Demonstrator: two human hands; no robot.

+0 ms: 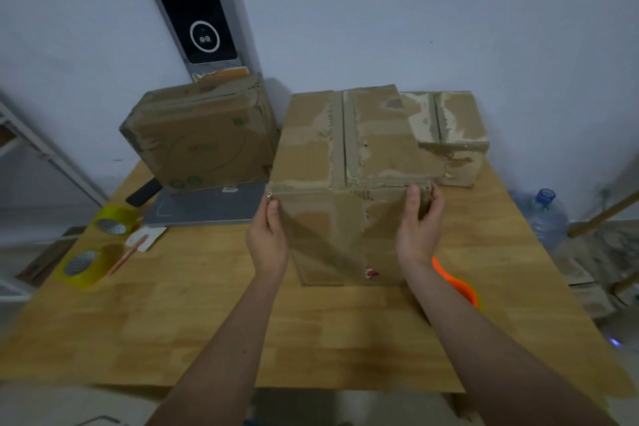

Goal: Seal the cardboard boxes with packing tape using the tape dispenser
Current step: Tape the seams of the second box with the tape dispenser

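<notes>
Wooden table [207, 322], view from the head camera, clock directions taken from the table centre.

Both forearms reach in from 6 o'clock. Left hand [268, 239] grips the near left vertical edge of the middle cardboard box [345, 162], thumb on the front face, fingers wrapped behind the corner. Right hand [418, 221] grips the near right upper corner of the same box, fingers curled round the edge. Box stands at centre, top flaps closed, seam running 6 to 12, surface torn and scuffed.

Orange tape dispenser [456, 284] at 4 o'clock, just beside the right forearm, partly hidden by it.

At 9 o'clock: two yellowish tape rolls [90, 263], a pen [126, 254] between them on a white card.

At 11 o'clock: second box [200, 135], tilted, resting on a grey laptop [207, 207].

At 1 o'clock: third box [453, 135], behind and close beside the middle one.

Off the table at 3 o'clock: water jug [546, 214]
</notes>
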